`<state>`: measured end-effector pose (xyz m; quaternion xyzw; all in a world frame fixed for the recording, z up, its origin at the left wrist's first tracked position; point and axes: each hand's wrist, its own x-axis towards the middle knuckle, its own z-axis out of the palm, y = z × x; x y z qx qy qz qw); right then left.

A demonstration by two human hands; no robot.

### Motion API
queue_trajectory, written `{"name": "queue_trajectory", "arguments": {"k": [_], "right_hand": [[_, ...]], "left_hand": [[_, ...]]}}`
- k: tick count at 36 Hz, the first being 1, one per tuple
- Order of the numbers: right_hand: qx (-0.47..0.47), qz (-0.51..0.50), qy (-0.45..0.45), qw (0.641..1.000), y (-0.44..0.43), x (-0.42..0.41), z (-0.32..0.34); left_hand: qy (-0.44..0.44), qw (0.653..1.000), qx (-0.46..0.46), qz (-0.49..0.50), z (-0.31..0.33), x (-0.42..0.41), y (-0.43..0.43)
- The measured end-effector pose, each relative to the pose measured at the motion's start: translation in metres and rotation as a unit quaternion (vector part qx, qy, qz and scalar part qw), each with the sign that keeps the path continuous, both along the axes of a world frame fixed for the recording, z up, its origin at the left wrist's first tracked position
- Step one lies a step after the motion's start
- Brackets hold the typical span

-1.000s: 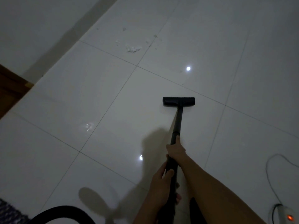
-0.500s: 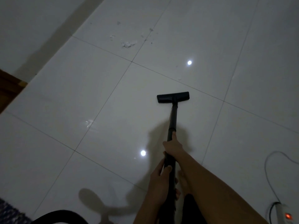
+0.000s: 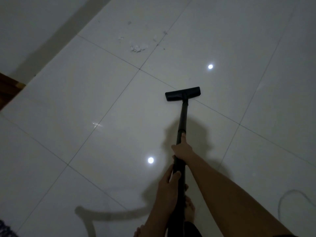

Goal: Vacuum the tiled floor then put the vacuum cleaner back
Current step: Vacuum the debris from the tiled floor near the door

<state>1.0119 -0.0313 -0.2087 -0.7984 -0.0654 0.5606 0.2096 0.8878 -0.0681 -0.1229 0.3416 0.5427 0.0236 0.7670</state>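
Note:
A black vacuum wand (image 3: 183, 117) runs from my hands down to a flat black floor nozzle (image 3: 182, 93) resting on the glossy white tiled floor (image 3: 102, 100). My right hand (image 3: 182, 148) grips the wand higher along the tube, thumb pointing toward the nozzle. My left hand (image 3: 168, 189) holds the wand closer to me. White crumbs and scraps of debris (image 3: 138, 47) lie on a tile beyond and to the left of the nozzle, apart from it.
A wall and grey skirting (image 3: 56, 31) run along the upper left, with a brown wooden edge (image 3: 8, 88) at the left. A thin white cable (image 3: 283, 199) loops on the floor at lower right. My bare foot (image 3: 189, 211) shows beneath the wand.
The nozzle has slid forward across a tile seam toward the debris. The view has shifted, so the black hose and the power strip with its red light have left the frame.

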Motion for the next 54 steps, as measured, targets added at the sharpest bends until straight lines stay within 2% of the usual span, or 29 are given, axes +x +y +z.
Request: {"name": "queue_trajectory", "arguments": {"k": [4,14,22,32,39,46,54], "right_hand": [[0.039,0.01,0.001,0.999,0.015,0.026,0.0],[0.051,0.03,-0.003,0.998,0.056,0.06,-0.006],[0.066,0.046,0.0,0.997,0.107,0.055,-0.012],[0.056,0.129,0.019,0.99,0.189,0.034,-0.012],[0.076,0.105,0.038,0.991,0.228,0.039,-0.007],[0.02,0.1,0.009,0.995,0.227,0.084,-0.003],[-0.001,0.127,-0.003,0.992,0.247,0.164,-0.013]], "left_hand": [[0.0,1.0,0.001,0.007,-0.006,0.025,0.013],[-0.005,0.999,0.0,0.048,-0.013,0.062,0.044],[0.008,0.997,0.026,0.072,-0.015,0.06,0.089],[0.04,0.99,0.033,0.133,-0.016,0.048,0.15],[0.056,0.988,0.033,0.141,-0.016,0.056,0.192],[0.037,0.992,0.011,0.121,-0.01,0.097,0.194],[-0.006,0.989,-0.007,0.147,-0.023,0.172,0.209]]}}
